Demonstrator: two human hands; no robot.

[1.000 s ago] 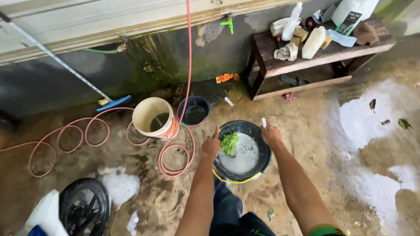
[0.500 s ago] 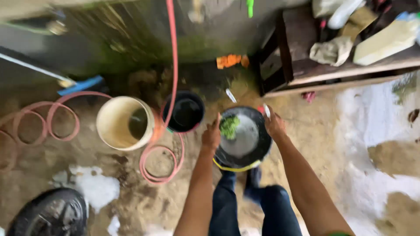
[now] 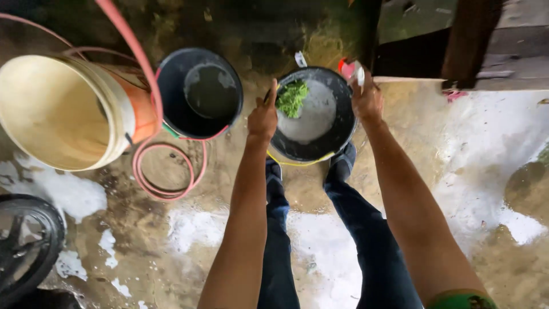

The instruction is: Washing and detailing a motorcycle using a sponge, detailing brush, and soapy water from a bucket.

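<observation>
A black bucket (image 3: 337, 134) with a yellow handle holds soapy grey water and a green scrubbing cloth (image 3: 292, 97) floating near its left side. My left hand (image 3: 262, 117) grips the bucket's left rim. My right hand (image 3: 366, 100) grips the right rim, with a small white object sticking up by its fingers. The bucket sits just in front of my feet in dark trousers.
A second black bucket (image 3: 171, 91) with water stands to the left, beside a large cream bucket (image 3: 117, 114). A pink hose (image 3: 166, 189) coils around them. A dark wooden bench (image 3: 469, 46) is at the upper right. A black wheel (image 3: 28, 240) lies lower left. The ground is wet and foamy.
The view has tipped down and moved closer to the buckets. Both hands have stayed on the black bucket's rim, which now sits nearer the bench.
</observation>
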